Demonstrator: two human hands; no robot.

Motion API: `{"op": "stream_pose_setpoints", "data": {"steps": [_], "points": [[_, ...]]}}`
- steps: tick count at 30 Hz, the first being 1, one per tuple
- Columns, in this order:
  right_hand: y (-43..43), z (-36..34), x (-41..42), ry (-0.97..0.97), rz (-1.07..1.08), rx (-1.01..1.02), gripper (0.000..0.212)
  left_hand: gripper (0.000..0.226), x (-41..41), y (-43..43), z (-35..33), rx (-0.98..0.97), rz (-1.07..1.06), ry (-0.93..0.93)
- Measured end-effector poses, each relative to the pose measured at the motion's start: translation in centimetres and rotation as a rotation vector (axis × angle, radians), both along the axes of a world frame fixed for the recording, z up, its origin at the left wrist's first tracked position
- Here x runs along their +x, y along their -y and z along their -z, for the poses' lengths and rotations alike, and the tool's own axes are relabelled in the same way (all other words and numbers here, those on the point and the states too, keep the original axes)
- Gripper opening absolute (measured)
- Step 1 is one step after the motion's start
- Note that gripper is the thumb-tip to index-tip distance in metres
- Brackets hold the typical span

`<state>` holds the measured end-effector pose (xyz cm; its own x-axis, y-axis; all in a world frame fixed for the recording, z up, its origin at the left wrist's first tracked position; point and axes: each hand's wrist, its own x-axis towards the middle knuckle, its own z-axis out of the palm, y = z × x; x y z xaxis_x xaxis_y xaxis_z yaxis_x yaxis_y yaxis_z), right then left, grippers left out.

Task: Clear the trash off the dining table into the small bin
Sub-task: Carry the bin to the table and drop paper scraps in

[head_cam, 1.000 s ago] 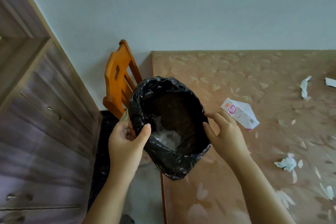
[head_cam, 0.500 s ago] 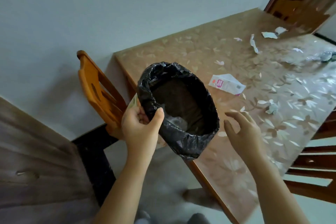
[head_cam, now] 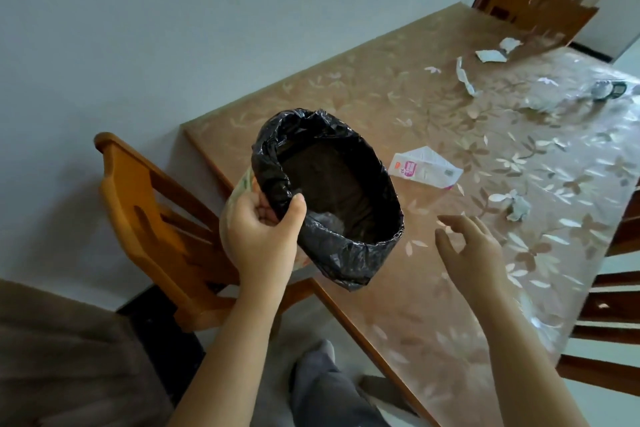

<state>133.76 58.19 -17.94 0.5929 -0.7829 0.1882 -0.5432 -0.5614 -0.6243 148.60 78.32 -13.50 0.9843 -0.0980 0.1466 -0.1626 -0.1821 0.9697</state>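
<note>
My left hand grips the rim of the small bin, which is lined with a black bag and held tilted over the table's near-left corner. Something pale lies at its bottom. My right hand hovers open to the right of the bin, above the dining table. A flattened white carton with a pink label lies beyond the bin. A crumpled tissue sits further right. Torn paper scraps and a clear plastic bottle lie at the far end.
An orange wooden chair stands left of the table against the wall. More chair backs line the right side and one stands at the far end. A dark wood cabinet is at lower left.
My right hand has let go of the bin rim and moved out to the right, fingers spread. The view swung right, showing more of the table. My left hand kept its grip.
</note>
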Motion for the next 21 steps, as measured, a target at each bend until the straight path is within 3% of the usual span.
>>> {"op": "stream_pose_setpoints", "data": {"steps": [3, 7, 13, 21], "points": [[3.1, 0.9, 2.3, 0.000, 0.010, 0.025, 0.020, 0.031, 2.2, 2.4, 0.0, 0.016, 0.035, 0.021], [7.5, 1.8, 5.7, -0.002, 0.014, 0.052, 0.022, 0.016, 5.3, 5.7, -0.2, 0.027, 0.057, 0.026], [13.1, 3.5, 10.4, -0.042, 0.007, 0.051, 0.023, 0.019, 7.8, 9.1, 0.4, 0.045, 0.059, 0.061], [18.6, 8.1, 13.8, -0.276, 0.002, 0.024, 0.025, 0.016, 10.3, 11.7, 0.1, 0.026, 0.118, 0.070]]}}
